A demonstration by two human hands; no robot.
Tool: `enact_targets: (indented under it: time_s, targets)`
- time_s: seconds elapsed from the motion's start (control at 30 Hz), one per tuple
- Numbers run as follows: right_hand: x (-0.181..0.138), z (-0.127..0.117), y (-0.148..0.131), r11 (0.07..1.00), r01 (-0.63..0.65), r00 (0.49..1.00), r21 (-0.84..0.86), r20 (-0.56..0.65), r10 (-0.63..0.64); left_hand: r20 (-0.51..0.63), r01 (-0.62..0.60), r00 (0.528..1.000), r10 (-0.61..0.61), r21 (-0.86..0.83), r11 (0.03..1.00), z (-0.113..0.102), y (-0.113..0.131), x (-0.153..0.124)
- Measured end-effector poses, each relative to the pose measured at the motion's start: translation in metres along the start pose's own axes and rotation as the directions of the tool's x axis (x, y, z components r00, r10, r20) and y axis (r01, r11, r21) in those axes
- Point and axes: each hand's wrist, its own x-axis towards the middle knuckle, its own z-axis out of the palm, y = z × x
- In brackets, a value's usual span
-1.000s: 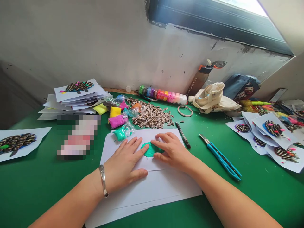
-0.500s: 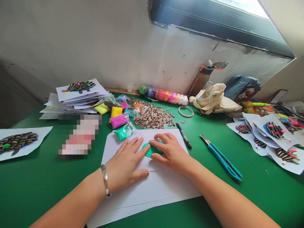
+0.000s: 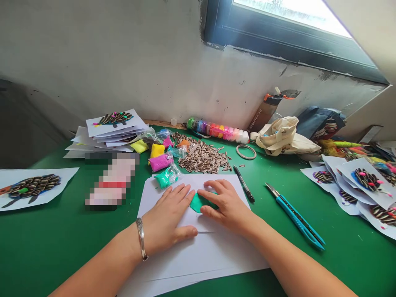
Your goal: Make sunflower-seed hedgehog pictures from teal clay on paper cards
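Note:
White paper sheets [image 3: 192,255] lie stacked in front of me. A flattened patch of green modelling clay [image 3: 196,203] is on the top sheet, partly hidden by my fingers. My left hand [image 3: 168,216] rests flat on the paper with fingers spread, its index fingertip at the clay's left edge. My right hand [image 3: 225,204] lies over the clay's right side, fingers apart, fingertips touching it. Just beyond the left fingers sits an opened packet of green clay [image 3: 165,178]. By the paper's right edge is a black pen [image 3: 244,183].
A blue utility knife [image 3: 298,220] with its blade out lies on the green table [image 3: 278,264]. Sunflower seeds [image 3: 204,154] are heaped behind the paper, beside bagged clay [image 3: 161,162]. Seed pictures lie left [image 3: 34,187] and right [image 3: 366,179]. A tape roll [image 3: 246,151] is near the cloth bag [image 3: 280,134].
The view has shifted a little, so everything sits slightly lower and further right. My left index finger has drawn back to the clay's edge; my right hand stays over the clay.

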Motion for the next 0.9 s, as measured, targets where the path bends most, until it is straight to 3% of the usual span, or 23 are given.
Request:
enact_targets:
  time_s: [0.17, 0.3, 0.47, 0.63, 0.9]
  targets:
    - [0.001, 0.000, -0.006, 0.999, -0.030, 0.999, -0.013, 0.023, 0.031, -0.063, 0.005, 0.998, -0.008, -0.048, 0.999, 0.003, -0.002, 0.001]
    - [0.005, 0.000, -0.015, 0.998, -0.063, 0.995, -0.014, 0.074, 0.064, -0.048, 0.057, 0.997, -0.059, -0.044, 0.997, 0.003, -0.001, 0.002]
    - [0.003, 0.001, -0.015, 0.997, -0.072, 0.993, 0.013, 0.094, 0.070, -0.105, 0.005, 0.994, -0.013, -0.073, 0.997, 0.003, -0.002, 0.001]
    - [0.003, 0.002, -0.017, 0.997, -0.064, 0.994, -0.038, 0.087, 0.068, -0.064, 0.039, 0.997, -0.043, -0.062, 0.997, 0.004, -0.001, 0.001]
    - [0.003, -0.001, -0.021, 0.998, -0.044, 0.995, -0.050, 0.088, 0.049, -0.090, 0.021, 0.996, -0.026, -0.061, 0.998, 0.008, -0.004, 0.002]
